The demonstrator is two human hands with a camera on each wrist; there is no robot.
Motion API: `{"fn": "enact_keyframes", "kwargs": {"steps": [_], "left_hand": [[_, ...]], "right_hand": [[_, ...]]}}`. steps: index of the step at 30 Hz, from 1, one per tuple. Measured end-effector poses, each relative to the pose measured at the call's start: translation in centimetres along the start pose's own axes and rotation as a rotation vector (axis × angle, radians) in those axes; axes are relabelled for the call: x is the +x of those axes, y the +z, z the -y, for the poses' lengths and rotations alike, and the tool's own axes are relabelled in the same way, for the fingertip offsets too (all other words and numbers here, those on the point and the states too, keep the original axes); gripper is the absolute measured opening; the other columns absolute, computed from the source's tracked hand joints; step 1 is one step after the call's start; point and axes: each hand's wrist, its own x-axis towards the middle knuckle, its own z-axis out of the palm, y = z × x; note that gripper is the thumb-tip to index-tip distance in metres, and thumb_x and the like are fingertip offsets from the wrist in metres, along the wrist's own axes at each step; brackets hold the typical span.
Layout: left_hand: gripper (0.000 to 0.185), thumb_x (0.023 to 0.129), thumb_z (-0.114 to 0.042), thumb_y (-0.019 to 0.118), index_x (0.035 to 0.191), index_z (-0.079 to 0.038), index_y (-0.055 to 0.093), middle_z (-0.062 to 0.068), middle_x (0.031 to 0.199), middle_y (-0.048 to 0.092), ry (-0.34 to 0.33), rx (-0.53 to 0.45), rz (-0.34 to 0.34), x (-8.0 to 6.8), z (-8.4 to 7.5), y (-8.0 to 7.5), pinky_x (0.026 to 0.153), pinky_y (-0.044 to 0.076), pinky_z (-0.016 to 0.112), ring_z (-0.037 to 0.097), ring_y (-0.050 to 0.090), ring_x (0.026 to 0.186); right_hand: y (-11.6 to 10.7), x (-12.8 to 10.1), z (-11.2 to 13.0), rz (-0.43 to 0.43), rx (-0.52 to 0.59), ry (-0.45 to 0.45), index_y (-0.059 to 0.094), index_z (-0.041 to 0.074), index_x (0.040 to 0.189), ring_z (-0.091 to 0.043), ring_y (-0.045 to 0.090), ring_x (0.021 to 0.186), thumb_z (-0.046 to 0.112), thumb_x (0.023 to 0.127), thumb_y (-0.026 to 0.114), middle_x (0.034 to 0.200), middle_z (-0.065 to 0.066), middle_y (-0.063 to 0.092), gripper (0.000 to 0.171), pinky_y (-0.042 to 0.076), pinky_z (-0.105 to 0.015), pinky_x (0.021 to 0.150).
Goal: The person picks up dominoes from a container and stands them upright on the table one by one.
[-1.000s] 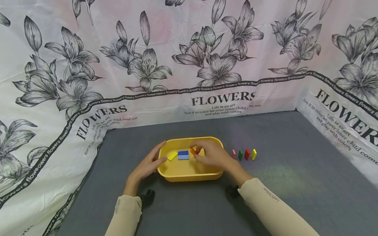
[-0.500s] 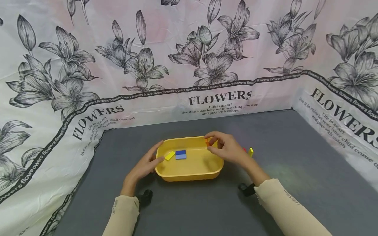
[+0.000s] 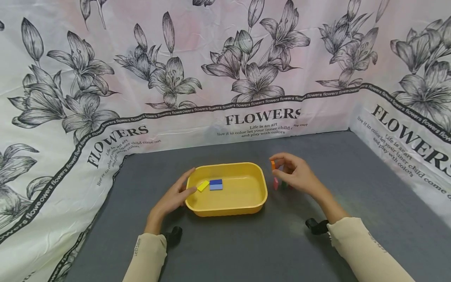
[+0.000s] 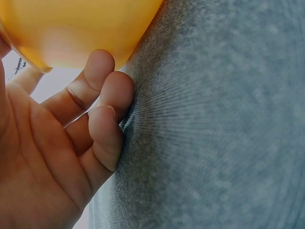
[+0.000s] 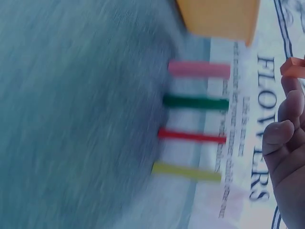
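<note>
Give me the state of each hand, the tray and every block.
Yellow tray: upright
Orange block: in the air
Left hand: holds the tray's left end
Right hand: pinches the orange block
Inner yellow block: lying in the tray
Dark blue block: in the tray
Light blue block: in the tray
Pink block: upright
Green block: upright
Red block: upright
Outer yellow block: upright

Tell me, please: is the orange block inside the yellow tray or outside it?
Outside: in the head view, the right hand holds the orange block past the right end of the yellow tray.
</note>
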Motion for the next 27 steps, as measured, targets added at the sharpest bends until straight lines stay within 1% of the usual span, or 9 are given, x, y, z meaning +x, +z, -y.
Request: {"fn": "enact_keyframes", "kwargs": {"steps": [2,5,8,10,15,20,27], "left_hand": [[0.068,0.102,-0.039,0.059,0.16,-0.043,0.024,0.014,0.095,0.054,-0.003,0.001,0.0,0.0,0.0,0.0,0.064,0.047,0.032,0.024,0.053,0.072],[0.068,0.102,-0.039,0.059,0.16,-0.043,0.024,0.015,0.097,0.054,-0.004,-0.001,0.001,0.0,-0.1,0.0,0.064,0.047,0.033,0.024,0.053,0.073],[0.068,0.102,-0.039,0.059,0.16,-0.043,0.024,0.015,0.096,0.054,-0.001,-0.005,0.001,0.0,0.0,0.0,0.064,0.047,0.033,0.025,0.053,0.072],[0.068,0.102,-0.039,0.059,0.16,-0.042,0.024,0.014,0.093,0.052,0.0,-0.006,0.0,0.1,0.0,0.1,0.063,0.047,0.033,0.025,0.053,0.071],[0.068,0.102,-0.038,0.059,0.16,-0.042,0.024,0.014,0.093,0.052,0.005,-0.007,-0.001,0.1,0.1,0.0,0.064,0.048,0.033,0.025,0.052,0.072],[0.068,0.102,-0.038,0.059,0.16,-0.042,0.024,0.015,0.098,0.053,0.004,-0.006,0.003,0.2,0.1,0.0,0.065,0.048,0.033,0.025,0.053,0.074],[0.068,0.102,-0.038,0.059,0.16,-0.042,0.024,0.016,0.101,0.054,0.003,-0.016,0.006,0.2,0.1,-0.1,0.065,0.047,0.033,0.025,0.053,0.073]], "right_hand": [[-0.8,-0.5,-0.5,-0.019,-0.002,0.005,0.064,0.016,0.127,-0.016,0.052,0.056,0.013,0.094,0.073,0.103,-0.013,0.068,0.034,0.046,-0.03,0.048],[-1.8,-1.3,-1.2,-0.045,-0.011,0.006,0.064,0.014,0.127,-0.022,0.055,0.059,0.012,0.095,0.072,0.102,-0.014,0.067,0.034,0.046,-0.03,0.05],[-2.8,-2.0,-2.0,-0.067,-0.02,0.012,0.063,0.012,0.128,-0.028,0.059,0.063,0.011,0.095,0.071,0.102,-0.013,0.068,0.034,0.047,-0.03,0.053],[-3.3,-2.4,-2.5,-0.082,-0.023,0.023,0.063,0.011,0.129,-0.029,0.061,0.065,0.012,0.096,0.071,0.103,-0.01,0.068,0.034,0.048,-0.03,0.055],[-4.4,-3.2,-3.4,-0.108,-0.034,0.058,0.062,0.011,0.132,-0.024,0.063,0.069,0.015,0.097,0.07,0.103,-0.001,0.068,0.036,0.049,-0.029,0.058],[-5.4,-4.0,-4.2,-0.119,-0.031,0.076,0.061,0.01,0.132,-0.021,0.067,0.072,0.015,0.098,0.069,0.103,0.002,0.069,0.036,0.05,-0.029,0.062],[-6.4,-5.1,-5.6,-0.122,-0.013,0.089,0.061,0.009,0.129,-0.018,0.068,0.071,0.01,0.098,0.068,0.099,0.01,0.069,0.033,0.049,-0.028,0.059]]}}
